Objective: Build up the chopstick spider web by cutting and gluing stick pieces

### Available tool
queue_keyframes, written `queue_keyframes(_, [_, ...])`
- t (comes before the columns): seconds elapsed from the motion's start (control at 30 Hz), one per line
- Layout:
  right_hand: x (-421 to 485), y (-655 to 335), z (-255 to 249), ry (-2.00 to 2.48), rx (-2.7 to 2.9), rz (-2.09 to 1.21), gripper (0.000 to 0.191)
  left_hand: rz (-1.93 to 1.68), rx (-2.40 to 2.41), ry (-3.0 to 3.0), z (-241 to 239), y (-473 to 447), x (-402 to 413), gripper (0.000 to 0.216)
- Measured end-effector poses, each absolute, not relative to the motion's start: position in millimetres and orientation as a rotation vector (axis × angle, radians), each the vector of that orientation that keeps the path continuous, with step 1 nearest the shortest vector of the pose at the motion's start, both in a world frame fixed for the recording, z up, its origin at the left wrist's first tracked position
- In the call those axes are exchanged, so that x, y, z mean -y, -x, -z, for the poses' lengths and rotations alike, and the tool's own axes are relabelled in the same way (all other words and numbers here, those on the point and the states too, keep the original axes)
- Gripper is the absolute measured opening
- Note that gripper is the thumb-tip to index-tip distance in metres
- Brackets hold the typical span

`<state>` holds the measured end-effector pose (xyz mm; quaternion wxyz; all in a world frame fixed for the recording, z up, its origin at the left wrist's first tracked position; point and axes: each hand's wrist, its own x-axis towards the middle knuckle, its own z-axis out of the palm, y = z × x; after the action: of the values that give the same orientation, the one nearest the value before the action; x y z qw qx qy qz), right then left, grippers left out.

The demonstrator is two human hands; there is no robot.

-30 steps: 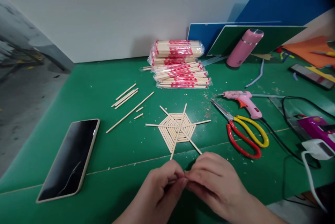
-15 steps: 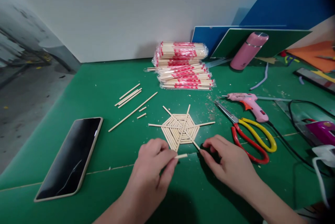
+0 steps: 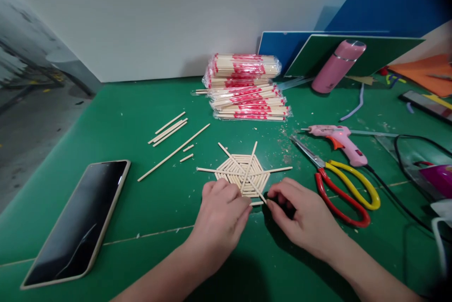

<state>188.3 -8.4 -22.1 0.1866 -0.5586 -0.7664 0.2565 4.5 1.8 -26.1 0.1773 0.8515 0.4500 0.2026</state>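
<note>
A hexagonal web of wooden sticks (image 3: 226, 175), with crossing spokes that stick out past its edge, lies flat on the green table. My left hand (image 3: 224, 212) pinches a short wooden stick (image 3: 256, 204) at the web's near side; the stick's free end points right, close to a spoke's tip. My right hand (image 3: 294, 208) is closed at the lower right, thumb and forefinger on the end of that spoke (image 3: 262, 196). The left hand covers part of the web's lower left.
Loose sticks (image 3: 173, 152) lie to the left, beyond a phone (image 3: 76, 224). Wrapped stick bundles (image 3: 247, 87) sit at the back. On the right are scissors (image 3: 348, 184), a pink glue gun (image 3: 339, 137) with a cord, and a pink bottle (image 3: 339, 66) near upright boards (image 3: 363, 54).
My left hand has moved right and slightly up, bringing the short stick against the web's near side, by the right-hand spoke. My right hand keeps its pinch. The view has shifted slightly.
</note>
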Motion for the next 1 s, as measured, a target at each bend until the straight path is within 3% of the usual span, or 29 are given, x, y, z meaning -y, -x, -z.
queue_keyframes(1.0, [-4.0, -178.6, 29.5, 1.373, 2.448, -0.68, 0.016, -0.641, -1.409, -2.283, 30.6, 3.1, 3.4, 0.011])
